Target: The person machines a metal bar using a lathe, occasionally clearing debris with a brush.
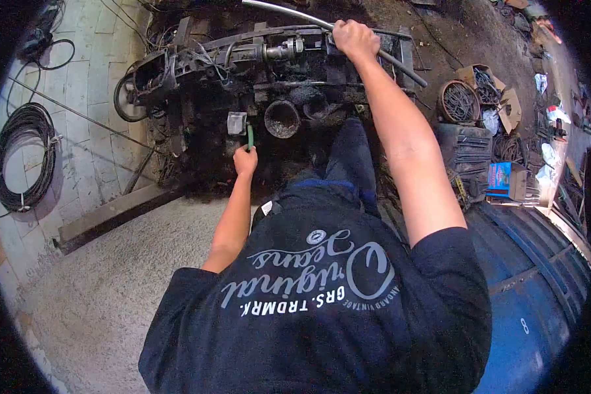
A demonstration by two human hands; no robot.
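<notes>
Worker's left hand [245,161] wrapped round a green handle [249,136], grey metal block [236,123] just beyond. Farther out, right hand [356,39], the nearer one, clamped on a long metal bar [289,10], its axis slanting from that hand's far left to near right.

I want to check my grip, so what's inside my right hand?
Your right hand is closed around a long metal bar, which shows on both sides of it. Your palm and the gripped stretch of bar are covered from view.
</notes>
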